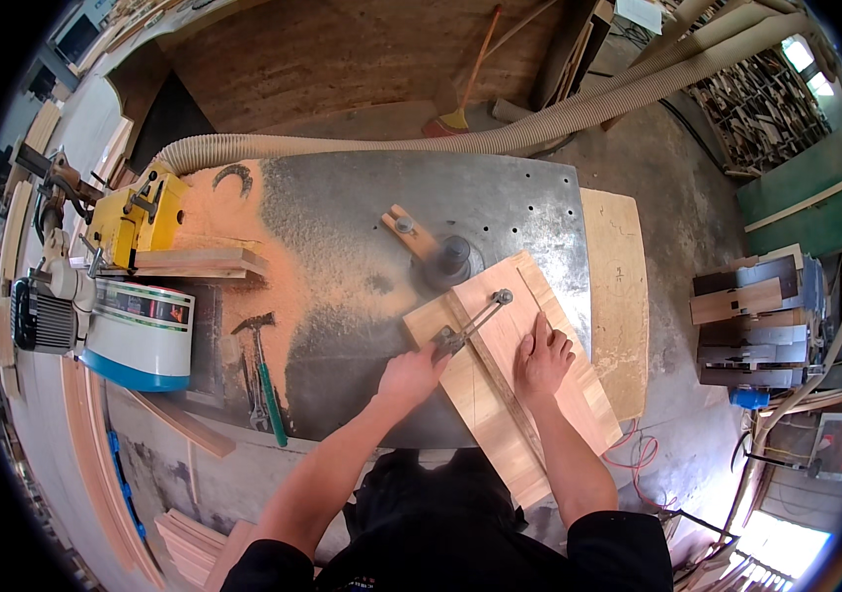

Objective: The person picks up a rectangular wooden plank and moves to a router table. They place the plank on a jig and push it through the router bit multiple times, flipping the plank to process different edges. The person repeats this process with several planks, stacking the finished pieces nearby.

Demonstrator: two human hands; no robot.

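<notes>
Flat pinkish wooden board (pixel 505 341): beneath the right hand (pixel 543 367), whose fingers lie slightly apart.
Silver metal clamp (pixel 449 339): just left of that hand; left hand (pixel 413 377) wrapped around it.
Clamping: seems done; what's left can't be told.

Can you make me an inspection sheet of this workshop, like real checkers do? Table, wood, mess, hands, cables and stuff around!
Surface: grey metal table, with sawdust over its left part.
Job's things: wooden panel slanted, overhanging the near edge; metal clamp on top.
Clutter: green-handled hammer and wrench, at lower left of the table.
Hands: left hand at the clamp's near end, grip partly hidden; right hand on the panel.
Cables: red cord or thin hose, looped near the floor at right.
Surroundings: ribbed hose along the far side; broom beyond it.
</notes>
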